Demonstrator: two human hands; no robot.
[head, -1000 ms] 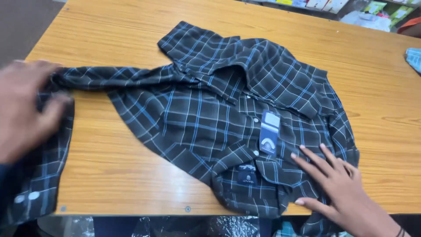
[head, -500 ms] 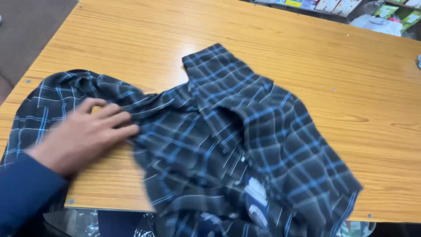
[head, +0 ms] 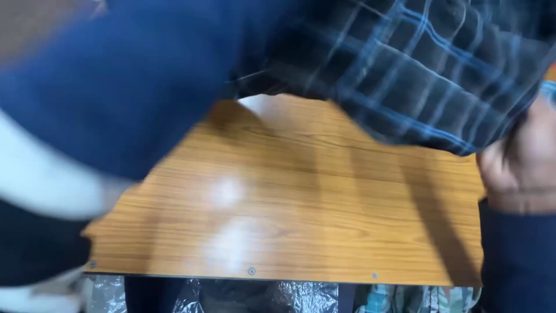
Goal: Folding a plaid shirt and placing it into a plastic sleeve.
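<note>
Shirt [head: 417, 75]: dark check with blue and pale lines, held up in the air across the top of the view, above the far half of the table and clear of it. Its lower hem hangs in a curve from upper centre down to the right edge. Heavily blurred; collar, buttons and tag cannot be made out.

Right hand [head: 518, 162]: at the table's right edge, fingers curled shut on the shirt's lower right hem. Dark blue cuff below it.

Left hand: not in view. Only the left sleeve [head: 127, 87], dark blue, fills the upper left, raised toward the shirt's other side; whether that hand grips the cloth cannot be told.

Handling note, as a judgement: a lifted shirt settles best when both sides are held level and taut, so the cloth hangs flat and free of twists before it meets the wood; a one-sided pinch like the visible one tends to let the far side bunch.

Table [head: 301, 220]: orange-brown wood-grain laminate with soft glare patches at centre. The near edge carries small screw heads. The shirt and arms cast shadows across the right and upper parts.

Below the near edge: crinkled clear plastic wrap [head: 278, 295] and a bit of teal check cloth [head: 399, 298] at the right. Room beyond is hidden.
</note>
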